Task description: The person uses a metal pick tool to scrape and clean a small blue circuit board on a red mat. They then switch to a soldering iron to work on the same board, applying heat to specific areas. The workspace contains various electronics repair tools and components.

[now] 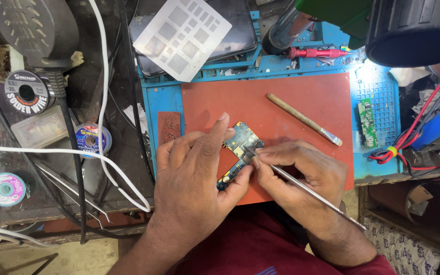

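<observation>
Left hand: left hand (197,173) gripped blue circuit board (240,147) over red mat (301,132).
Right hand: right hand (301,170), at 3 o'clock of board, pinched metal tweezers (311,193).

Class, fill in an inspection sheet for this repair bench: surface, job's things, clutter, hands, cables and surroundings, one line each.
Surface: red mat on a blue work mat.
Job's things: blue circuit board; thin metal tool, tip on the board.
Clutter: solder wire spool, two smaller spools, metal stencil, wooden-handled tool, small green board.
Hands: left hand holds the board; right hand grips the tool.
Cables: white cable, black cable, red wires.
Surroundings: black lamp or scope head top right.
</observation>
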The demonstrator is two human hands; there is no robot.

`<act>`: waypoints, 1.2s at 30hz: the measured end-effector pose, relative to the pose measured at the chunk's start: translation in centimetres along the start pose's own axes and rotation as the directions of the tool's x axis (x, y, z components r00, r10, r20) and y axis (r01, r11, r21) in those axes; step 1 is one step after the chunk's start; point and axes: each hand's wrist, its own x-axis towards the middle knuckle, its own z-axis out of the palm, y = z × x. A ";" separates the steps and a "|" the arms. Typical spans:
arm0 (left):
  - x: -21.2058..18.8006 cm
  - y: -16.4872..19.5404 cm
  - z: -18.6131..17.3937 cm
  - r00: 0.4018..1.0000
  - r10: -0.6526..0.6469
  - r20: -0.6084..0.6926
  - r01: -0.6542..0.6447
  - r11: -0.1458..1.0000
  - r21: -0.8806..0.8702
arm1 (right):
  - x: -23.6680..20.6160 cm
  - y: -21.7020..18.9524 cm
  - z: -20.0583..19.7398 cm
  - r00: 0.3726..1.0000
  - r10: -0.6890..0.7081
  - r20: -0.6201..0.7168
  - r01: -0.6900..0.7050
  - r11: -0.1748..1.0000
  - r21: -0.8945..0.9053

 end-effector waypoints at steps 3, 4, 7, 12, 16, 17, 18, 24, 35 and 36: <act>0.0 0.0 0.1 1.000 0.010 -0.010 -0.010 1.000 -0.003 | 0.0 0.0 -0.2 0.999 -0.034 0.034 0.035 0.999 -0.016; 0.0 0.0 0.0 1.000 0.006 -0.009 -0.006 1.000 -0.001 | 0.0 0.0 -0.1 0.999 -0.017 0.027 0.017 1.000 -0.005; 0.0 0.0 0.1 1.000 0.005 -0.007 -0.005 1.000 -0.002 | 0.0 0.0 -0.1 1.000 0.004 0.017 -0.004 1.000 0.005; 0.0 0.0 -0.1 1.000 0.000 -0.005 0.000 1.000 0.010 | 0.0 0.0 -0.1 1.000 -0.009 0.015 0.010 1.000 -0.028; 0.0 0.0 -0.1 1.000 0.002 0.002 -0.002 1.000 0.000 | 0.0 0.0 -0.1 0.999 -0.047 0.018 0.048 0.998 -0.038; 0.0 0.1 -0.1 1.000 0.003 0.000 -0.003 1.000 0.003 | 0.0 -0.1 -0.1 0.999 -0.033 0.017 0.034 0.999 -0.039; 0.0 0.1 -0.1 1.000 0.002 -0.002 -0.002 1.000 0.007 | 0.0 -0.1 -0.1 1.000 -0.020 0.017 0.020 0.999 -0.038; 0.0 0.1 -0.1 1.000 0.002 -0.007 -0.002 1.000 0.008 | 0.0 -0.1 -0.2 1.000 -0.014 0.020 0.014 1.000 -0.012; 0.0 0.1 0.0 1.000 0.001 -0.007 -0.001 1.000 0.006 | -0.2 0.0 -0.1 1.000 0.016 0.002 -0.016 1.000 -0.018; 0.0 0.0 0.0 1.000 0.000 -0.009 0.000 1.000 0.009 | -0.1 0.0 -0.2 1.000 -0.017 0.019 0.017 0.999 -0.043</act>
